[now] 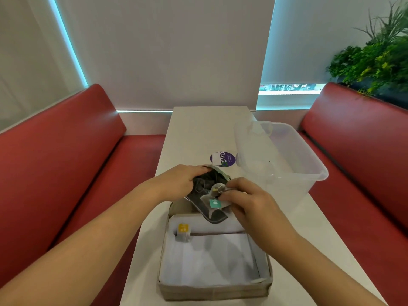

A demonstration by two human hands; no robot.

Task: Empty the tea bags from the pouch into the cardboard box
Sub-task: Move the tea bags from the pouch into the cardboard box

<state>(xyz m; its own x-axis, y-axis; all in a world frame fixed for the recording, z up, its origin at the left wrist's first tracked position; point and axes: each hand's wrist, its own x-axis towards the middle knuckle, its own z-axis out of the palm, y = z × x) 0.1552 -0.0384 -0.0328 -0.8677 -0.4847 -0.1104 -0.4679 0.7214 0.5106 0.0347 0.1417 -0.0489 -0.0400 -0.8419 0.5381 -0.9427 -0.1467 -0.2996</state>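
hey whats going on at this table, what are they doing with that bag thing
A person is moving tea bags from a pouch into a cardboard box. The left hand grips the pouch by its open top, over the box's far end. The right hand pinches a teal-tagged tea bag at the pouch's mouth. One yellow-tagged tea bag already lies in the box's far left corner. A clear plastic tub stands on the table, to the right.
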